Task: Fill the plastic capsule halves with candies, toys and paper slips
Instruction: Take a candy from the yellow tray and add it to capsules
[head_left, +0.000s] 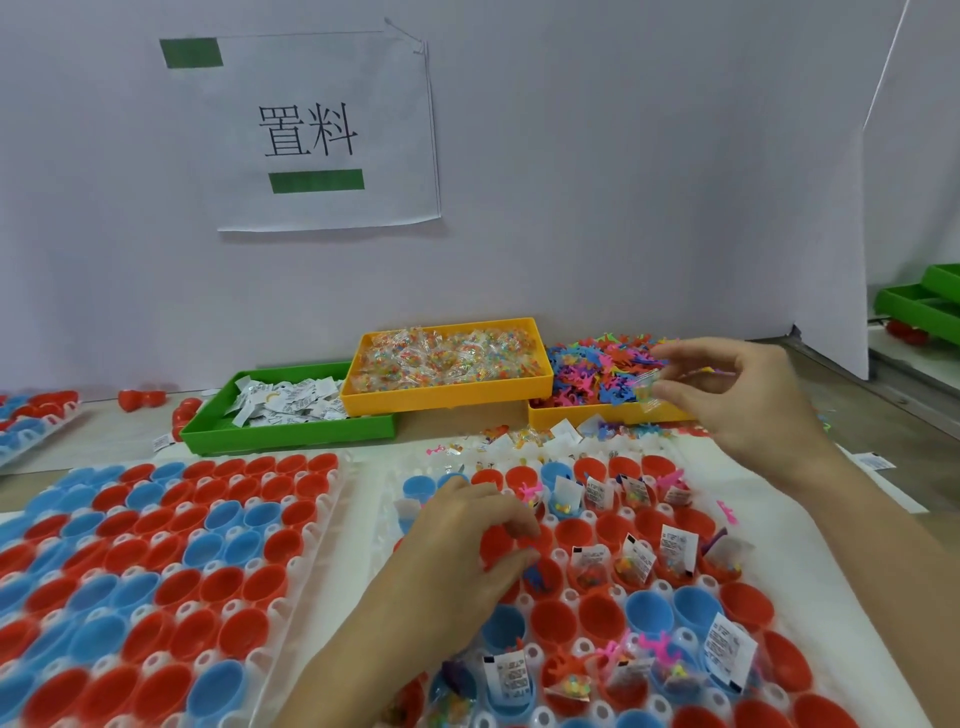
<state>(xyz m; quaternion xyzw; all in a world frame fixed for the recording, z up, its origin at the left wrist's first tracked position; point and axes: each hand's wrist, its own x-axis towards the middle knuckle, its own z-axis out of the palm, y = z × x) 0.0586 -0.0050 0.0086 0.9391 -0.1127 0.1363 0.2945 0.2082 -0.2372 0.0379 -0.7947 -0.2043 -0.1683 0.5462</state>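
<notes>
While my left hand (470, 540) rests with curled fingers over the red plastic capsule halves (550, 577) in the near clear tray (566, 558), seemingly dropping a small blue toy (537, 578) there, my right hand (737, 400) pinches a clear candy packet (645, 387) farther off, above the yellow bin of rubbery toys (597, 415). Unfilled cups lie nearer me and leftward, so it must come back.

The table (119, 441) bears two capsule trays (171, 545), a green bin (291, 431) and yellow bins (447, 395).
</notes>
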